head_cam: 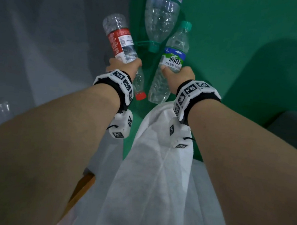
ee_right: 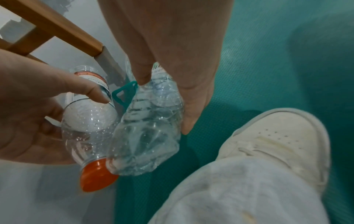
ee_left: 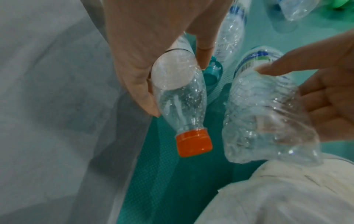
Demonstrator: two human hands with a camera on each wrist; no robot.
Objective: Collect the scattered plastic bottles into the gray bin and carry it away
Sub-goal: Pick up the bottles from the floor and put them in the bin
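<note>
Head view shows our left hand gripping the red-capped bottle and our right hand gripping the green-capped bottle, both lifted. One large bottle lies on the green floor, far side. We see no gray bin (possibly out of frame); collection looks partly done, carrying remains.

Floor: green textured mat from 12 to 3 o'clock | pale gray smooth floor from 8 to 11 o'clock | furniture: wooden frame with gray foot at 7 o'clock | light: soft, dim, broad shadows on mat
</note>
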